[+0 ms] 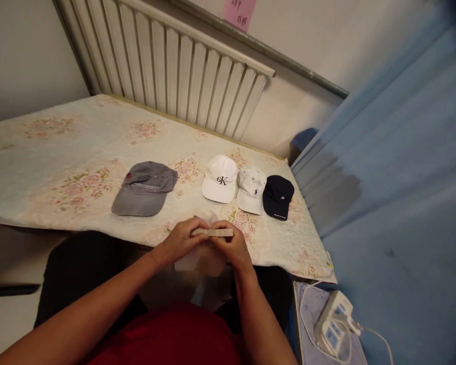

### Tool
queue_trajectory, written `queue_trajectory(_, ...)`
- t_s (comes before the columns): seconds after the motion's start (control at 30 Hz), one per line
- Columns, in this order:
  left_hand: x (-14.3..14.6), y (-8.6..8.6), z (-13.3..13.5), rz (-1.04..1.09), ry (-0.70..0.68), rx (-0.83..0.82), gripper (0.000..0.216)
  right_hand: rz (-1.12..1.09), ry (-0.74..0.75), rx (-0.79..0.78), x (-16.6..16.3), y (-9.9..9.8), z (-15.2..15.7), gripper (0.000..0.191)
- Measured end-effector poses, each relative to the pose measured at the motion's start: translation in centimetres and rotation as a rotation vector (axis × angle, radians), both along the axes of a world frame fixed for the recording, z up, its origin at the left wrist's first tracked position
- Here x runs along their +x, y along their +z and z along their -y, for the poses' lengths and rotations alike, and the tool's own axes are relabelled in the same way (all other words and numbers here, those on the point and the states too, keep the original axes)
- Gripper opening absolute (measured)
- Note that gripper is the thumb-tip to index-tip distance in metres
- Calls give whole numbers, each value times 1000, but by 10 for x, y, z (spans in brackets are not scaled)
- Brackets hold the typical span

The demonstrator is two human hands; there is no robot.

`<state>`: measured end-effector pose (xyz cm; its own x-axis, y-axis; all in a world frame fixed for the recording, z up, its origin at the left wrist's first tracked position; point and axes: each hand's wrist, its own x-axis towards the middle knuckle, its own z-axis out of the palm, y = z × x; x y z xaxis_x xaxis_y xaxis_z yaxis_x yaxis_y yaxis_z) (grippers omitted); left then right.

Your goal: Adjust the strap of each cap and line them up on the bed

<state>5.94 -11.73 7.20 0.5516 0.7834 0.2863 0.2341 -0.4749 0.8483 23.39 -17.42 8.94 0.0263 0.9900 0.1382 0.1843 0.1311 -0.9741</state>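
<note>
Above my lap, at the front edge of the bed, I hold a beige cap [201,262]. Its back strap [222,232] faces up and stretches between my fingers. My left hand [184,235] pinches the strap's left part near the middle. Close beside it, my right hand [231,243] grips the strap from the right, thumb below. Most of the cap's crown is hidden by my hands. On the bed beyond lie a grey cap [146,187] to the left, a white cap with black letters [220,178], a white cap with a small dark logo [251,188] and a black cap [278,196].
A floral sheet [91,142] covers the bed. A white radiator [175,71] runs along the wall behind. To the right hangs a blue curtain [395,203]. A white power strip [332,324] with cables rests on a small stand at lower right.
</note>
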Motion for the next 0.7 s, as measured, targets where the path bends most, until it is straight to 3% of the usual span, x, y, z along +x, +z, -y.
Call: queue_trajectory(0.7, 1, 0, 1, -11, 9, 8, 13, -4, 1, -11, 1, 1, 1, 15)
